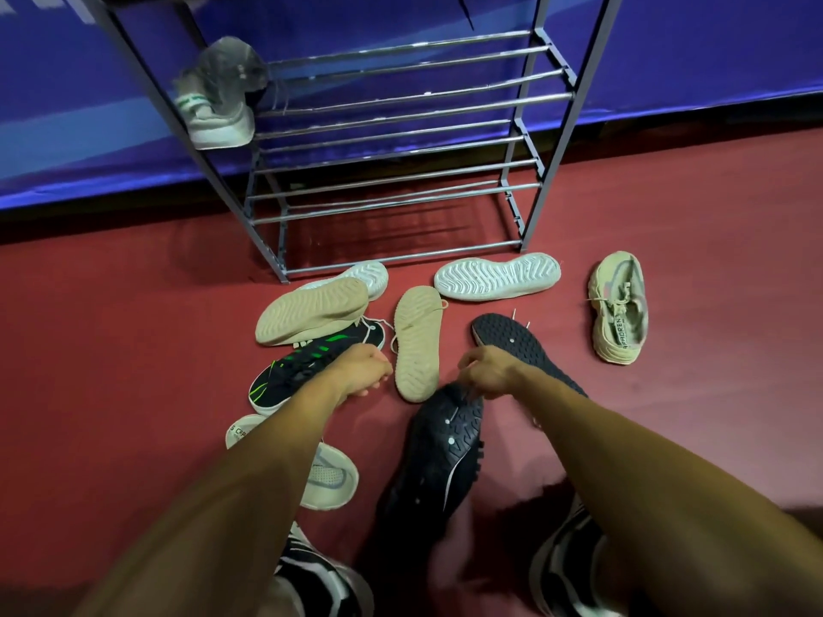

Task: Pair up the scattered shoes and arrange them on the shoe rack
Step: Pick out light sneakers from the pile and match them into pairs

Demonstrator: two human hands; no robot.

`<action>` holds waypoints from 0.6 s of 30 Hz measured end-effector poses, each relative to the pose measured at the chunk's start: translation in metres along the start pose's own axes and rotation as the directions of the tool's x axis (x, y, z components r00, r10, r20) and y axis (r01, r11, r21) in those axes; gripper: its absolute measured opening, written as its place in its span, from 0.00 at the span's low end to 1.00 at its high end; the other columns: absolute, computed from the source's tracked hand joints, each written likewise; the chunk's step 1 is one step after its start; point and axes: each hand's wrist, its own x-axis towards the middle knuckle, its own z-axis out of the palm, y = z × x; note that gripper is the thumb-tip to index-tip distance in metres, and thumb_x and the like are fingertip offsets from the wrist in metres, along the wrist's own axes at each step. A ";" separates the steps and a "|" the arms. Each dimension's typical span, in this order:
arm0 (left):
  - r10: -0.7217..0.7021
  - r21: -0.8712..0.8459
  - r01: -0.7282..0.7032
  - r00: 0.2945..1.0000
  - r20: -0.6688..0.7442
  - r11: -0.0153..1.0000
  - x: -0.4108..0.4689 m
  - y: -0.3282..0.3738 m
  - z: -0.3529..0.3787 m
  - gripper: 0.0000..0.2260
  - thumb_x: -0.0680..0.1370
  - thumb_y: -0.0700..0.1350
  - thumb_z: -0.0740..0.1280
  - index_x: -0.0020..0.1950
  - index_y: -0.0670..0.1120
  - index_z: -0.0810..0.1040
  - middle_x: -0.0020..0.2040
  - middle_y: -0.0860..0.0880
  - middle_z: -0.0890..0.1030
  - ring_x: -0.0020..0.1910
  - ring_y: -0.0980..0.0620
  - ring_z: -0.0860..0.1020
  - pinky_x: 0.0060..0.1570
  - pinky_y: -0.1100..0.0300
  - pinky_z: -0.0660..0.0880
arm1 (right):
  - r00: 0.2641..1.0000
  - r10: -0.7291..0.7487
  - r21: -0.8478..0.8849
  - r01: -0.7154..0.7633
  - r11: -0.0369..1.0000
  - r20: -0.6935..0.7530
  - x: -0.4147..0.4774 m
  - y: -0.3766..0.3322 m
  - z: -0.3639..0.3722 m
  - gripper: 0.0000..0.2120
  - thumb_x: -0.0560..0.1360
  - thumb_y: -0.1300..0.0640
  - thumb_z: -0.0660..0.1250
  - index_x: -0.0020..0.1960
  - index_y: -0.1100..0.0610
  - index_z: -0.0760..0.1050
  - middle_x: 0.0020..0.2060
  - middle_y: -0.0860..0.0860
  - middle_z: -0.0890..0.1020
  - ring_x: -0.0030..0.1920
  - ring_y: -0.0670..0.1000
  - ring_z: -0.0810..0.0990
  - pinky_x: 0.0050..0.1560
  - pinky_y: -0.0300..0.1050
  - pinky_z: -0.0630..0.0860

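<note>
On red floor (pixel 133 327), before shoe rack (pixel 401 259). Pinches end of black shoe (pixel 438 460) with right hand (pixel 492 371). Curls left hand (pixel 363 369) just beside; grip unclear.

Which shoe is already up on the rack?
The white shoe with green stripes, perched at the left end of the shoe rack. All the other shoes lie on the red floor.

Bare forearms (pixel 249 474); left sneaker (pixel 320 576), right sneaker (pixel 568 567): black, white stripes.

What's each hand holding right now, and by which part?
Right hand pinches the sole-up black shoe by its far end. Left hand is curled over the green-striped shoe; its grip cannot be told.
</note>
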 end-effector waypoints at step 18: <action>0.019 0.045 -0.021 0.999 0.032 0.999 0.007 0.001 0.007 0.03 0.74 0.40 0.64 0.42 0.47 0.76 0.39 0.45 0.77 0.38 0.49 0.72 0.32 0.61 0.66 | 0.981 0.068 0.256 -0.020 0.966 -0.182 -0.007 0.020 -0.040 0.09 0.78 0.65 0.63 0.56 0.65 0.79 0.40 0.58 0.78 0.35 0.53 0.75 0.31 0.39 0.70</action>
